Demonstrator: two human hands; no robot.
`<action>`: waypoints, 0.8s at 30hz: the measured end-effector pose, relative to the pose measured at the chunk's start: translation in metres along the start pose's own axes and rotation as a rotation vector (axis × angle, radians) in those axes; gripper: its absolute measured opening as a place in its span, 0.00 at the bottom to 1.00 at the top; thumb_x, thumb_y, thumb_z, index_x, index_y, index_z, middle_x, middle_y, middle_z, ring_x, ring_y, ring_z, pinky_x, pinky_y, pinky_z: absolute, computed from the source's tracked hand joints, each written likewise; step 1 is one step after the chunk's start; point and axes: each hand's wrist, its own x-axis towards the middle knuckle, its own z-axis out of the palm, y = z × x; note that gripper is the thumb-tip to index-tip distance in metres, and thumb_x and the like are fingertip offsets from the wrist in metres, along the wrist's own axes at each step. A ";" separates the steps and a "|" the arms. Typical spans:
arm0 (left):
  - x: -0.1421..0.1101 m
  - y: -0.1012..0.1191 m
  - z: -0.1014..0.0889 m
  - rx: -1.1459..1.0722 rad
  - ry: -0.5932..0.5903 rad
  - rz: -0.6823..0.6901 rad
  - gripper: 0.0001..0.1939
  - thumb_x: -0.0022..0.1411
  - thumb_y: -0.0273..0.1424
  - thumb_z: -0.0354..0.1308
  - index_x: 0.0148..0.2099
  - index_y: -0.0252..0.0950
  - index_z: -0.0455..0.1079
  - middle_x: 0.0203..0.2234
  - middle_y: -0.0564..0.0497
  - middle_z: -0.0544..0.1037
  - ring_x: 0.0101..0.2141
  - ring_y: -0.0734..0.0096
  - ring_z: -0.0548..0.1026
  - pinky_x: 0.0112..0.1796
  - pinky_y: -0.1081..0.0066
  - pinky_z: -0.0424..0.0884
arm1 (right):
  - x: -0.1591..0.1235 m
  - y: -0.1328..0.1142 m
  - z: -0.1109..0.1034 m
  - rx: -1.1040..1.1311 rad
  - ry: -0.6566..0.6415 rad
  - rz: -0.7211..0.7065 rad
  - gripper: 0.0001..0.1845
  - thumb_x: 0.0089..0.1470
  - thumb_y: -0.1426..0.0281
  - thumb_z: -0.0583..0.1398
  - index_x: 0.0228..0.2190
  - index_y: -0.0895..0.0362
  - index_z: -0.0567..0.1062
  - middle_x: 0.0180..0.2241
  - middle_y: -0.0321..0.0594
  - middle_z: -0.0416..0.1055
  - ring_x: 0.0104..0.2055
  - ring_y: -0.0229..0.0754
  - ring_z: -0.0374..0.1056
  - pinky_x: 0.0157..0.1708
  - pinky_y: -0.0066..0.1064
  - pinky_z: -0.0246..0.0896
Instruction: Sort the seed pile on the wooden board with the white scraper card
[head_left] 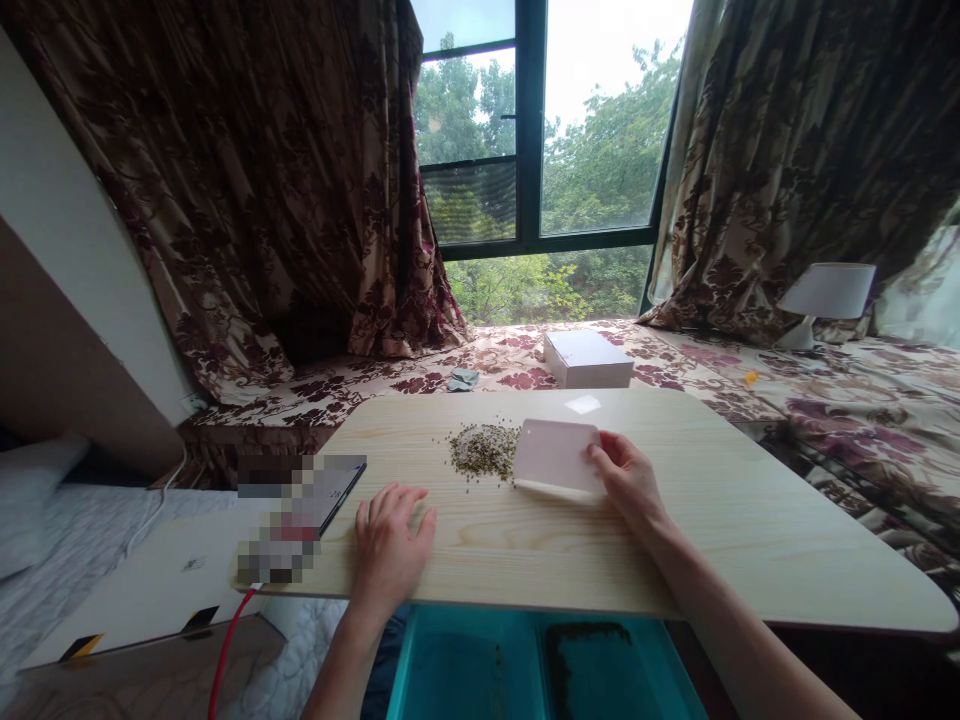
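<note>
My right hand [626, 478] grips the right edge of a thin, whitish rectangular scraper [556, 456], thumb on top. The scraper's left edge meets a loose pile of small mixed grains [480, 450], green and pale, on the wooden tabletop [495, 555]. Scattered single grains lie around the pile. My left hand [391, 535] rests palm down on the tabletop, fingers stretched out, with nothing in it. It lies nearer to me than the pile, to its left.
Under the table's front edge sits a turquoise two-compartment tray [540, 665], dark bits in its right compartment. A phone [341, 490] with a red cable [225, 650] lies at the left. Behind the table are a white box [589, 358] and a lamp [825, 295].
</note>
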 end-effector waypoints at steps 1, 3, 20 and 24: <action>0.000 0.000 0.000 -0.001 0.002 0.000 0.12 0.57 0.34 0.52 0.41 0.40 0.72 0.42 0.47 0.77 0.48 0.58 0.69 0.52 0.57 0.59 | 0.000 0.000 0.000 -0.001 -0.008 -0.004 0.16 0.42 0.62 0.59 0.34 0.56 0.72 0.36 0.45 0.76 0.37 0.47 0.71 0.34 0.36 0.66; 0.000 -0.001 0.001 -0.006 0.000 -0.002 0.12 0.57 0.34 0.52 0.41 0.41 0.72 0.42 0.47 0.77 0.48 0.58 0.69 0.52 0.57 0.59 | 0.000 0.001 0.001 -0.005 -0.022 -0.011 0.16 0.42 0.62 0.60 0.34 0.56 0.72 0.35 0.44 0.77 0.37 0.47 0.71 0.34 0.36 0.66; 0.000 0.001 -0.001 0.002 0.001 -0.003 0.11 0.57 0.34 0.51 0.41 0.41 0.72 0.42 0.48 0.77 0.49 0.59 0.69 0.52 0.58 0.58 | -0.002 -0.004 0.002 0.015 -0.072 -0.002 0.16 0.42 0.61 0.60 0.33 0.56 0.70 0.35 0.44 0.76 0.37 0.46 0.71 0.34 0.35 0.65; 0.000 0.001 -0.001 0.004 0.001 -0.002 0.11 0.57 0.34 0.52 0.41 0.41 0.72 0.42 0.48 0.77 0.49 0.59 0.69 0.52 0.58 0.59 | -0.002 -0.004 0.001 0.015 -0.067 0.011 0.15 0.43 0.62 0.59 0.34 0.56 0.71 0.36 0.44 0.76 0.37 0.45 0.70 0.33 0.34 0.64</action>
